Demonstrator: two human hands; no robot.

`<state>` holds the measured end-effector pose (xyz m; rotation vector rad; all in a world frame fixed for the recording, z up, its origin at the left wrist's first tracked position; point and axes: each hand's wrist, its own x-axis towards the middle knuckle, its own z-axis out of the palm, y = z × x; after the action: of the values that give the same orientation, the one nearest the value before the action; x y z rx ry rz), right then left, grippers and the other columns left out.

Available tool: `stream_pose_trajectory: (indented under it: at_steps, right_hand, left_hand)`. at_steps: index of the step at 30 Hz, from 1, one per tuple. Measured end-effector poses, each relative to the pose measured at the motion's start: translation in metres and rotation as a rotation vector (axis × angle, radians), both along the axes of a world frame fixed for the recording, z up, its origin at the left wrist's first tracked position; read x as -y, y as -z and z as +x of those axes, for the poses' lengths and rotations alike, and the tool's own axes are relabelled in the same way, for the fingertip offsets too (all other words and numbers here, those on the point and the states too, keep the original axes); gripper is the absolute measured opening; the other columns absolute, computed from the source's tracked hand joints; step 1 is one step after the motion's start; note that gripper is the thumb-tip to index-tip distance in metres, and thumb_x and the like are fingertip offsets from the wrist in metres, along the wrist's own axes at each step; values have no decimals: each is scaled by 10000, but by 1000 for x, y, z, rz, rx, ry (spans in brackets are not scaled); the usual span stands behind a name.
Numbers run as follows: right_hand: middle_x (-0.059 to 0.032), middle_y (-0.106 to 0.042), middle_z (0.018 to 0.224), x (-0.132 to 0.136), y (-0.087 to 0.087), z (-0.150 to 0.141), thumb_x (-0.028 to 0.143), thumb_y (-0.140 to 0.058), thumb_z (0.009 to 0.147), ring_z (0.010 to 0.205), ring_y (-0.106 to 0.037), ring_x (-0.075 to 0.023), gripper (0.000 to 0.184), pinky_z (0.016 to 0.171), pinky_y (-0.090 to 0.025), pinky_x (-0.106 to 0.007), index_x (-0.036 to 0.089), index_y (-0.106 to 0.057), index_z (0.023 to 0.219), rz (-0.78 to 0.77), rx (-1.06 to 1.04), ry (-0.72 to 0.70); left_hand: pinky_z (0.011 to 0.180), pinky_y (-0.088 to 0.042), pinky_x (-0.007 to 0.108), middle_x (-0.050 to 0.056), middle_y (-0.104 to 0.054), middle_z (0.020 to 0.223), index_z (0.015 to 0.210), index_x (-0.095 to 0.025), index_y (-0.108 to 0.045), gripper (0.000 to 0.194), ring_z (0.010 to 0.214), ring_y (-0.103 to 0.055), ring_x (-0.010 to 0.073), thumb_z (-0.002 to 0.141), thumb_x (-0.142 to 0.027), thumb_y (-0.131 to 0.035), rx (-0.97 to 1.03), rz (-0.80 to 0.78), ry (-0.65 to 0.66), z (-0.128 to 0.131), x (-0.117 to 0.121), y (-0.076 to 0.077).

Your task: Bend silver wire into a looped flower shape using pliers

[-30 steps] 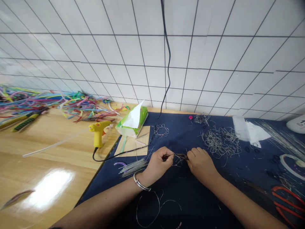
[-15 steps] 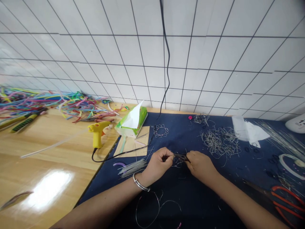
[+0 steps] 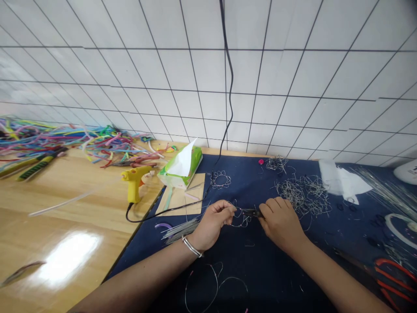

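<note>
My left hand (image 3: pixel 213 221), with a silver bangle at its wrist, pinches a looped wire piece (image 3: pixel 243 222) between thumb and fingers. Small pinkish spots show along the thin wire. From the other side, my right hand (image 3: pixel 280 221) is wrapped round dark pliers (image 3: pixel 252 212), whose jaws reach to the wire; whether they bite it is too small to tell. Farther back on the dark blue cloth lies a wire flower ring (image 3: pixel 221 179). Nearer to me is a larger loose wire loop (image 3: pixel 217 284). Left of my left hand rests a bundle of straight wires (image 3: pixel 180 230).
A yellow glue gun (image 3: pixel 133 184) stands left, its cord crossing a cardboard sheet (image 3: pixel 180 208) beside a tissue pack (image 3: pixel 182 163). Tangled wires (image 3: pixel 302 193) lie at right, red-handled scissors (image 3: pixel 394 278) at lower right. Colourful pipe cleaners (image 3: pixel 107 143) heap against the wall.
My right hand and the pliers have shifted slightly right, away from my left hand. More of the looped wire shows between the hands.
</note>
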<state>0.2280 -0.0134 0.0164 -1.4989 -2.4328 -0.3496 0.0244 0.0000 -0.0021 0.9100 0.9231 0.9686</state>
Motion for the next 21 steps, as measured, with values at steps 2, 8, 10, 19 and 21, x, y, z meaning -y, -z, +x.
stream_pose_trajectory:
  at_steps: [2, 8, 10, 19, 21]
  right_hand:
    - [-54, -496, 748, 1, -1, 0, 215, -483, 795, 783, -410, -183, 122, 729, -282, -334, 162, -578, 850, 64, 72, -21]
    - [-49, -491, 758, 4, 1, -1, 168, -439, 814, 784, -401, -186, 167, 732, -272, -356, 171, -570, 917, 148, 207, -6]
    - [-44, -486, 743, 3, 2, 0, 163, -433, 816, 765, -397, -179, 165, 713, -269, -351, 171, -571, 906, 156, 217, -15]
    - [-44, -495, 703, 1, 0, 6, 208, -429, 836, 732, -409, -166, 174, 687, -273, -316, 167, -587, 896, 67, 133, -45]
    - [-43, -502, 699, 0, 2, 7, 233, -430, 842, 726, -419, -161, 172, 682, -279, -304, 171, -589, 864, 23, 80, -35]
  left_hand:
    - [536, -335, 205, -30, -486, 601, 714, -138, -535, 118, 503, -416, 51, 753, -241, -575, 27, -25, -21, 0, 0, 2]
    - [521, -346, 204, -15, -526, 624, 714, -136, -538, 120, 497, -445, 53, 755, -242, -575, 42, -41, -7, 1, 0, 5]
    - [519, -347, 203, -12, -533, 630, 715, -135, -539, 122, 502, -453, 54, 756, -243, -576, 45, -38, 0, 1, 0, 5]
    - [509, -328, 193, -12, -533, 602, 729, -132, -547, 126, 504, -457, 57, 770, -250, -561, 21, -5, 14, 0, 0, 3]
    - [519, -333, 197, -11, -535, 601, 733, -133, -549, 124, 509, -458, 60, 771, -251, -562, 18, 3, 18, 0, 1, 2]
